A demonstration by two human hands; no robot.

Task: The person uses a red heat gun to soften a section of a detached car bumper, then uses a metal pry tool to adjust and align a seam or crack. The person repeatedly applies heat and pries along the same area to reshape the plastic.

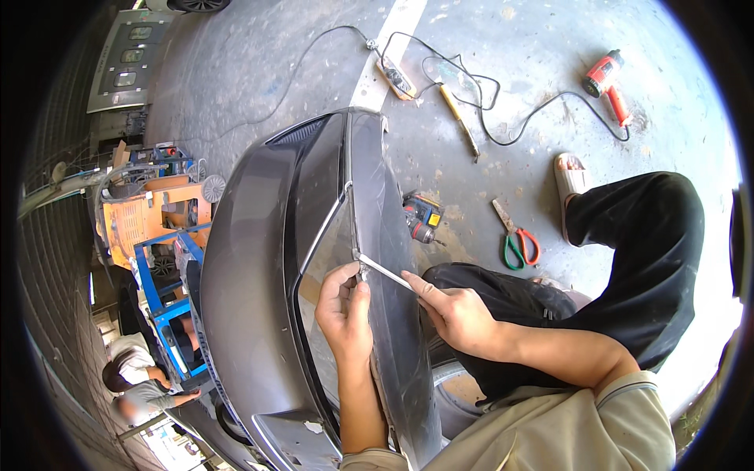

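- I have the rod (383,271) over the bumper (243,228), long axis slanting, tip pointing far-left.
- My right grip (462,318) is closed on its near end.
- My left grip (345,310) curls beside the tip; I can't tell whether it's pinching anything.

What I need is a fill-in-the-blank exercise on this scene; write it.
In the picture, the silver rod has its lower end in the person's ____ hand.
The scissors have handles in red and ____.
In the picture, the yellow-handled tool lies to the ____ of the red corded tool.
Missing words: right; green; left.
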